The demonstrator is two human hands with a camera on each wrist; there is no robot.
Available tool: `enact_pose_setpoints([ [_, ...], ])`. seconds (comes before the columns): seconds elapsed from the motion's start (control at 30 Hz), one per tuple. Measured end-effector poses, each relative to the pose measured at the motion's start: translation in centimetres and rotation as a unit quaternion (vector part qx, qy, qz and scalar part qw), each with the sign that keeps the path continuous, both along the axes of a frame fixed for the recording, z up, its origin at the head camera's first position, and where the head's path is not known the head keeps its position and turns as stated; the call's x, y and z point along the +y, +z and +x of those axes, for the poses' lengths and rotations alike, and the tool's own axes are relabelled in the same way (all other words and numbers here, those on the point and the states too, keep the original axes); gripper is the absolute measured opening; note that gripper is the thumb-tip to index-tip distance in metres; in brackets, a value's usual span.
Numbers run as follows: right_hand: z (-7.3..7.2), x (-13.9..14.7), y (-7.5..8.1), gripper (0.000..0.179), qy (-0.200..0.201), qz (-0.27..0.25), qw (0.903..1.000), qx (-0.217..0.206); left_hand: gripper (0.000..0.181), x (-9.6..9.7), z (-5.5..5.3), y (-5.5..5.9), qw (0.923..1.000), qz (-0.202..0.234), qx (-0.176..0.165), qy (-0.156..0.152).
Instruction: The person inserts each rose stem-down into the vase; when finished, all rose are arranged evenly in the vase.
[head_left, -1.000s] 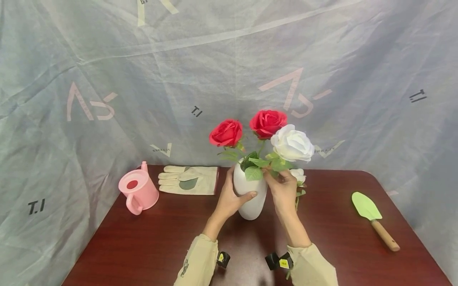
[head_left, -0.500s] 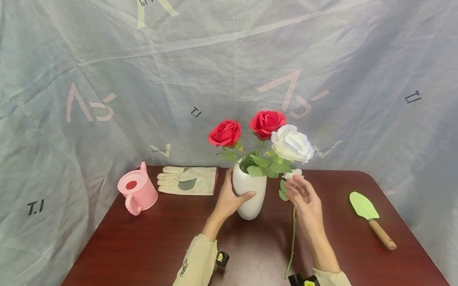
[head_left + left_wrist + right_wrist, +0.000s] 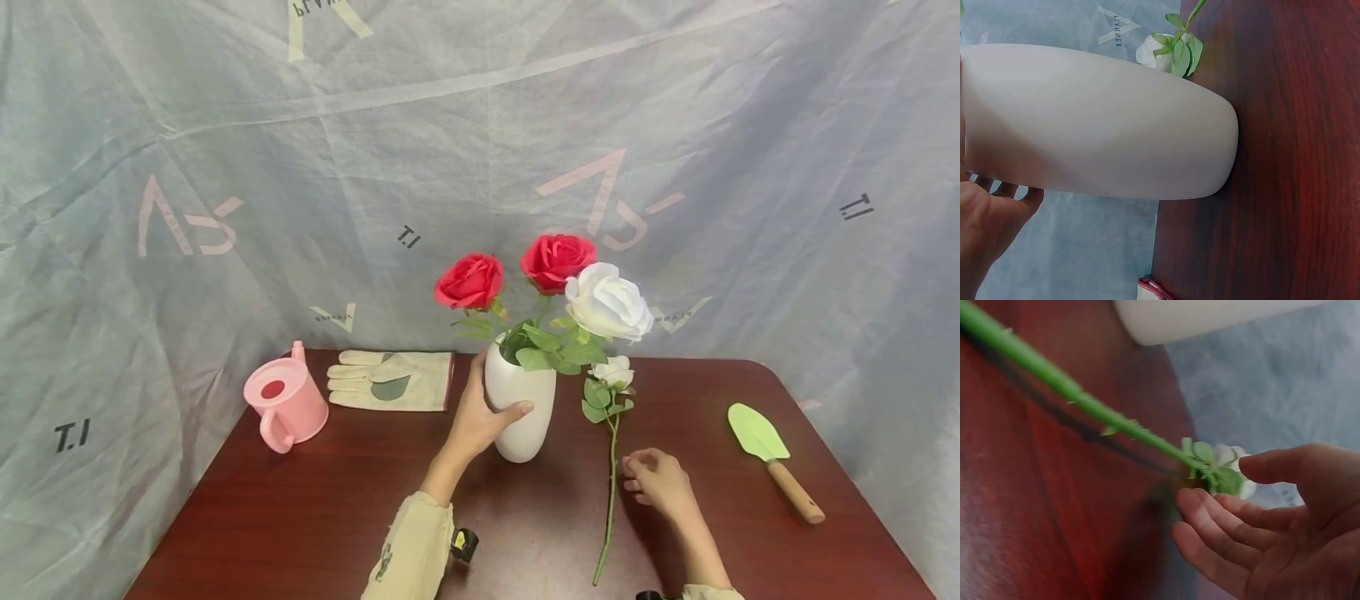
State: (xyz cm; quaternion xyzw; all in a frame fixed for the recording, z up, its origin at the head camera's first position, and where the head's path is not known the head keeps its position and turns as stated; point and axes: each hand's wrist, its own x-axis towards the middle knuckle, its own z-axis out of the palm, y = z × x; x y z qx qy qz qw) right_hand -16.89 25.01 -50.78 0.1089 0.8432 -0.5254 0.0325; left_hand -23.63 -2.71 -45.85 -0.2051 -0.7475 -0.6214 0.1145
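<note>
My left hand (image 3: 480,421) grips a tall white vase (image 3: 525,400) by its left side, thumb across the front; in the left wrist view the vase (image 3: 1104,125) stands on the table. From its mouth rise two red roses (image 3: 469,282) and a large white rose (image 3: 609,302) with green leaves. Right of the vase, another white rose (image 3: 613,372) lies on the table with its long stem (image 3: 611,500) toward me. My right hand (image 3: 660,483) is just right of that stem, holding nothing, its fingers loosely bent and apart from the thumb in the right wrist view.
At the back left are a pink watering can (image 3: 288,400) and a pair of cream gardening gloves (image 3: 397,382). A green trowel (image 3: 772,458) with a wooden handle lies on the right. A grey printed cloth (image 3: 375,167) hangs behind the dark red table (image 3: 315,517).
My right hand has let go of the white rose at the vase's mouth and moved right and toward me, beside the lying rose's stem. The left hand keeps its hold on the vase.
</note>
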Motion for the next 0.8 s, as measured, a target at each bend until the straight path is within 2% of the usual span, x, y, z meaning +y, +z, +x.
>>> enact_pose_setpoints([
  [0.2,-0.7,-0.8,-1.0,0.030,-0.019,-0.016,0.9995,-0.021,0.093,0.0,0.0,0.0,1.0000,-0.001,-0.005,-0.005],
  [0.37,-1.4,-1.1,-1.4,0.030,-0.021,-0.008,0.9997,-0.010,0.094,0.0,-0.1,0.0,1.0000,-0.001,-0.003,-0.005],
  [0.63,-2.0,-1.5,-1.9,0.017,-0.035,-0.003,0.9993,0.014,0.094,0.0,0.0,0.0,0.9999,-0.012,-0.007,0.005],
  [0.8,-2.1,-1.3,-2.1,0.016,-0.023,-0.016,0.9995,0.016,0.094,0.0,0.0,-0.1,0.9998,-0.014,-0.008,0.007],
])
